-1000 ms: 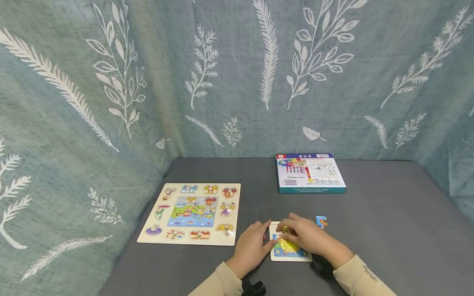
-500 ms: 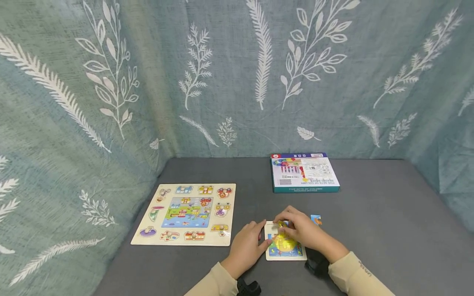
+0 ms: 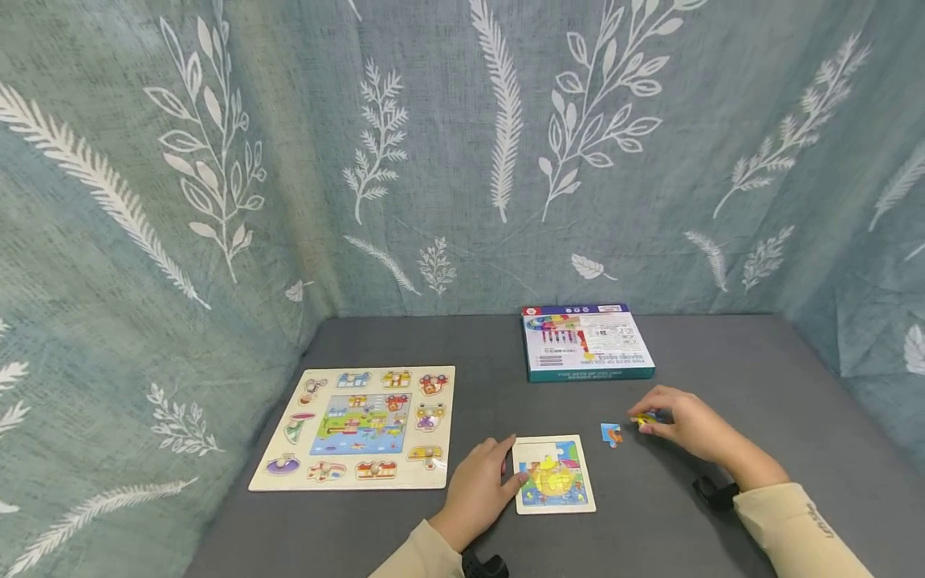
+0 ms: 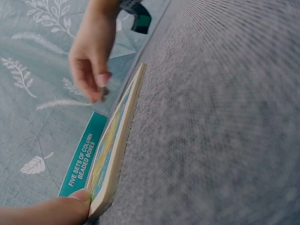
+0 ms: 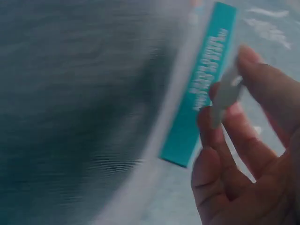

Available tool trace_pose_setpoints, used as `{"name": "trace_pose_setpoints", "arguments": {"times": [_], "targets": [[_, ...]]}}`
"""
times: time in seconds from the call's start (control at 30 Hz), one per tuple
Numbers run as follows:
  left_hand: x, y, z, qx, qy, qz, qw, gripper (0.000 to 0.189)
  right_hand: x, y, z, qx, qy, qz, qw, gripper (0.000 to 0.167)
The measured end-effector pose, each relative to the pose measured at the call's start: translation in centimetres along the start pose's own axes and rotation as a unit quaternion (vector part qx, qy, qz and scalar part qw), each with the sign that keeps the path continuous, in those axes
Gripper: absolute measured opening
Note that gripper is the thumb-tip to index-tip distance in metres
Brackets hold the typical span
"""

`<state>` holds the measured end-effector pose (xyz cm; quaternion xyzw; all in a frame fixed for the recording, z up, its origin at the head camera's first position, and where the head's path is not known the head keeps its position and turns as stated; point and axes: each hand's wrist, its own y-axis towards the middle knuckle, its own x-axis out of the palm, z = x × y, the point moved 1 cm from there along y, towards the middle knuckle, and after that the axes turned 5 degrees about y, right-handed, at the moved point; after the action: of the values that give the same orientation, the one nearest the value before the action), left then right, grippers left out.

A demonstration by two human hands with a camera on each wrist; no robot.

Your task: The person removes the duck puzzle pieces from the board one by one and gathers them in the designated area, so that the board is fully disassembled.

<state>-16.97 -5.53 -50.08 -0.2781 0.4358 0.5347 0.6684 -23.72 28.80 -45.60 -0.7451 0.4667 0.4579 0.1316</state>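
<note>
A small square jigsaw board [image 3: 555,475] with a yellow picture on blue lies on the table, a gap showing at its top left. My left hand [image 3: 478,486] rests along its left side, index fingertip at the upper corner and thumb on the frame; in the left wrist view the thumb [image 4: 77,200] touches the board's edge. Off to the right, my right hand [image 3: 686,427] pinches a jigsaw piece [image 3: 641,420] with some yellow on it, seen blurred and grey in the right wrist view between thumb and fingers. A loose blue-and-orange jigsaw piece [image 3: 611,434] lies between board and right hand.
To the left is a larger peg puzzle board [image 3: 361,428] with several knobbed pieces. A boxed set [image 3: 588,343] lies at the back of the grey table [image 3: 491,385]. Patterned curtain cloth [image 3: 462,160] hangs behind and at the sides.
My right hand has left the jigsaw board and moved right, past the loose piece, with a piece pinched in its fingers. The left hand stays at the board. The view has shifted slightly.
</note>
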Motion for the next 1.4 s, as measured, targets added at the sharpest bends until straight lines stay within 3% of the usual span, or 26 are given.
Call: {"name": "trace_pose_setpoints", "arguments": {"times": [0.23,0.43,0.53,0.63,0.73,0.8,0.93,1.07,1.17,1.4], "targets": [[-0.3,0.0,-0.5,0.002,0.009,0.000,1.0000,0.062,1.5,-0.5,1.2,-0.031,-0.016,0.020,0.9992,0.024],[-0.1,0.1,-0.5,-0.007,0.008,-0.011,0.9999,0.062,1.9,-0.6,1.0,-0.006,-0.077,0.002,0.9970,0.021],[0.0,0.0,-0.6,-0.007,0.011,-0.013,0.9998,0.063,2.1,-0.8,0.4,-0.001,-0.108,0.001,0.9941,0.022],[0.2,-0.2,-0.7,-0.004,0.011,-0.015,0.9998,0.063,2.4,-0.6,-1.2,-0.037,-0.118,0.023,0.9920,0.023],[0.2,-0.4,-0.7,-0.001,0.010,-0.017,0.9998,0.063,2.5,0.3,-4.0,-0.064,-0.063,0.027,0.9956,0.020],[0.2,-0.4,-0.7,0.000,0.011,-0.015,0.9998,0.062,3.0,1.4,-5.8,-0.064,-0.003,0.005,0.9979,0.015],[0.1,-0.3,-0.5,-0.002,0.016,-0.006,0.9999,0.062,5.0,3.2,-8.1,-0.025,0.060,-0.080,0.9946,0.011],[0.4,-0.3,0.0,0.001,0.015,-0.016,0.9998,0.062,7.4,3.0,-8.0,0.019,0.076,-0.142,0.9867,0.015],[0.6,-0.4,0.3,0.009,0.013,-0.024,0.9996,0.062,8.2,2.3,-7.4,0.035,0.083,-0.142,0.9858,0.017],[-0.1,-0.1,0.1,0.004,0.021,-0.009,0.9997,0.062,8.5,2.9,-7.3,-0.011,0.074,-0.100,0.9922,0.023]]}}
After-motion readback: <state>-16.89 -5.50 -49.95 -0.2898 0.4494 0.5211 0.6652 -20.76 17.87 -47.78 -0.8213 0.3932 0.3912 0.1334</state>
